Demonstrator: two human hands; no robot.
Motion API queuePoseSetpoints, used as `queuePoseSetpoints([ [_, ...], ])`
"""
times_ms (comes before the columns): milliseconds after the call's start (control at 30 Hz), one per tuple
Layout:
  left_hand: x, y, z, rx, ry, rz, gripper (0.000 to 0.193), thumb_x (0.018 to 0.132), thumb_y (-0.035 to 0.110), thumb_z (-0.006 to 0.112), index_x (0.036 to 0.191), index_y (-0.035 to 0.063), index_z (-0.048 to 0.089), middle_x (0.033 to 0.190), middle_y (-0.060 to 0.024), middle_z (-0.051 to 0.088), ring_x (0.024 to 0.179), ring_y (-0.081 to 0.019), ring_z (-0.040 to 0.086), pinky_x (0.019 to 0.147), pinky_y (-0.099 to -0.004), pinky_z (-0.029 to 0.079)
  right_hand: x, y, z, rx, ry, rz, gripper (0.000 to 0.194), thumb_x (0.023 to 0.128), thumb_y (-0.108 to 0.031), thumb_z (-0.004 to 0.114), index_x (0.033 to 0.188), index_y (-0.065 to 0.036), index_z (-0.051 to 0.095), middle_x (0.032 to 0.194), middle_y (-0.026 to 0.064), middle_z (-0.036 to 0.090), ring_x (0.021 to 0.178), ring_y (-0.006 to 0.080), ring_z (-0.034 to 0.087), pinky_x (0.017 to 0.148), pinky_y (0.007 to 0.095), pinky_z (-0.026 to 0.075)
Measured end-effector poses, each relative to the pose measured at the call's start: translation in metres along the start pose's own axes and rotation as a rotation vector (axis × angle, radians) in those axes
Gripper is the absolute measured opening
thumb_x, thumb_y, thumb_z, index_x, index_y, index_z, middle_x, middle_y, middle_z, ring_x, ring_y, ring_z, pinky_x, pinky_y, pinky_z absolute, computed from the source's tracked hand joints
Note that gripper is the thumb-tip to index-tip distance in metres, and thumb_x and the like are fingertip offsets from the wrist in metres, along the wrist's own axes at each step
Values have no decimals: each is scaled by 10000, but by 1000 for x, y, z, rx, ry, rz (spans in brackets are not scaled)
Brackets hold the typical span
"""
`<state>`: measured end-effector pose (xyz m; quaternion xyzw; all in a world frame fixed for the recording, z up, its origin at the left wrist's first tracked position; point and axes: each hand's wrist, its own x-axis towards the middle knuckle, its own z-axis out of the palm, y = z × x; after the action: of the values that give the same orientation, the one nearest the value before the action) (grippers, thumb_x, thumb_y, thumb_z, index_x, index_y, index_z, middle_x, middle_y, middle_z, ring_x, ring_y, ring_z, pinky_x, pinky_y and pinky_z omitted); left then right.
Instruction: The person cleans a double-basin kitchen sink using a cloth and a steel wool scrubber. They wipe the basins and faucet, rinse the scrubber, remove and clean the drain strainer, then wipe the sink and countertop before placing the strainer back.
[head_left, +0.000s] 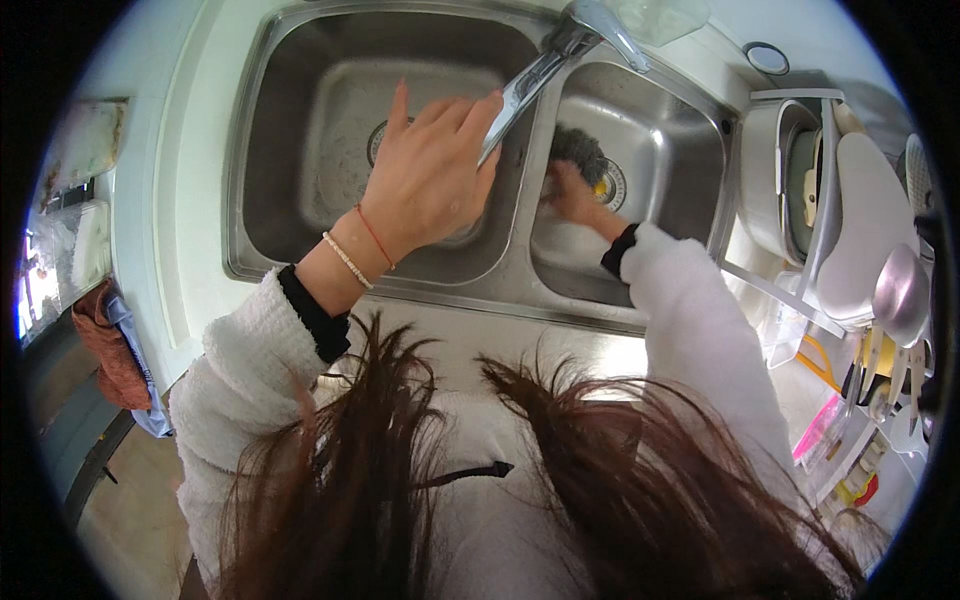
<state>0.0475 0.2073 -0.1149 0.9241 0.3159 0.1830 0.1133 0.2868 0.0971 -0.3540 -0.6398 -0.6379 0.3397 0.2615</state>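
Over the left sink basin, my left hand is at the end of a chrome faucet spout. Its index finger and thumb lie on either side of the spout, and the little finger sticks up. A red string and a beaded bracelet circle that wrist. Down in the right basin, my right hand is blurred by motion. Its fingers are against or beside a dark scouring pad; whether they grip it cannot be told. Something small and yellow lies at the drain strainer.
A dish rack right of the sink holds a pot, a pale board and a metal ladle. Several utensils hang below. At left, a brown cloth hangs. The faucet lever rises behind the basins.
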Motion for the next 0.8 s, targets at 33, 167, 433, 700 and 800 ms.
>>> queuePoseSetpoints([
  [33, 0, 0, -1, -1, -10, 3, 395, 795, 175, 570, 1161, 54, 484, 960, -80, 594, 987, -254, 553, 970, -574, 298, 10, 4, -20, 85, 48, -14, 397, 643, -60, 688, 1003, -52, 520, 984, 183, 488, 946, 346, 474, 798, 419, 427],
  [167, 0, 0, -1, -21, -4, 7, 403, 791, 177, 573, 1165, 60, 481, 944, -85, 592, 952, -261, 562, 958, -576, 312, 43, 19, -106, -346, 142, 146, 513, 596, 26, 683, 1062, -48, 483, 1067, 180, 462, 996, 358, 471, 821, 391, 411],
  [433, 0, -1, -1, -2, -63, 3, 415, 789, 179, 575, 1174, 65, 469, 960, -93, 600, 941, -269, 569, 946, -579, 323, 15, 6, -44, -38, 103, -14, 522, 615, 50, 624, 1103, -39, 460, 1042, 204, 477, 1009, 367, 467, 829, 407, 397],
  [700, 2, -2, -1, -16, -26, 31, 416, 797, 174, 561, 1185, 66, 458, 960, -98, 605, 939, -273, 573, 953, -585, 309, -42, -14, 15, -158, -603, 189, 531, 660, -116, 589, 1166, -37, 451, 1098, 192, 506, 997, 326, 498, 844, 394, 418],
  [800, 1, -1, -2, 3, -48, 5, 416, 797, 175, 558, 1186, 65, 458, 962, -99, 604, 940, -276, 571, 955, -587, 304, -41, -16, -40, -201, -1160, 182, 603, 633, -178, 593, 1214, -61, 476, 1058, 169, 551, 910, 296, 542, 787, 380, 439],
])
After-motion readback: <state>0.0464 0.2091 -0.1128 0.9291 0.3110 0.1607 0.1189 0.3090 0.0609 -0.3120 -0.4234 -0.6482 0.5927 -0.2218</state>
